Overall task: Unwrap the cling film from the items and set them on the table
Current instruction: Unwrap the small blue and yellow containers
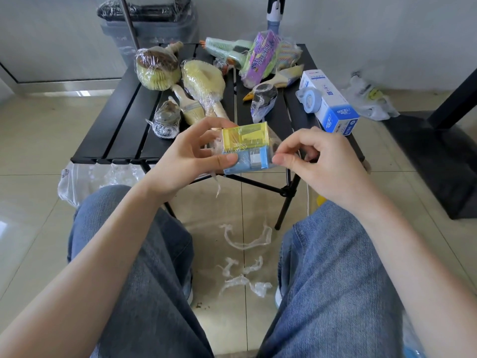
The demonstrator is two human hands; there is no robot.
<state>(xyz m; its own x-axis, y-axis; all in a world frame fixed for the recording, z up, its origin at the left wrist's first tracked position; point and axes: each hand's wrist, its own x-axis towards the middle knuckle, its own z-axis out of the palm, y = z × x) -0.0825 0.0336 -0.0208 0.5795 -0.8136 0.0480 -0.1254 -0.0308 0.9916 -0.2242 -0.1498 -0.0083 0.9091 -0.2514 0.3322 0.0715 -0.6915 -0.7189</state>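
My left hand [188,153] grips a small yellow and blue box [246,148] wrapped in cling film, held above the near edge of the black slatted table [116,135]. At the box's right end, my right hand [312,161] pinches the film between thumb and forefinger. A loose strand of film hangs below the box. Several wrapped items lie on the table: a round brush [157,71], a yellow brush [204,81], a paintbrush [189,107], a small jar [166,120], a purple pack [260,58] and a dark item [264,100].
A blue and white carton [329,99] with a tape roll [309,99] lies at the table's right edge. Torn film strips [245,257] lie on the tiled floor between my knees. A clear bag [85,182] hangs at the left, and a grey bin [152,27] stands behind.
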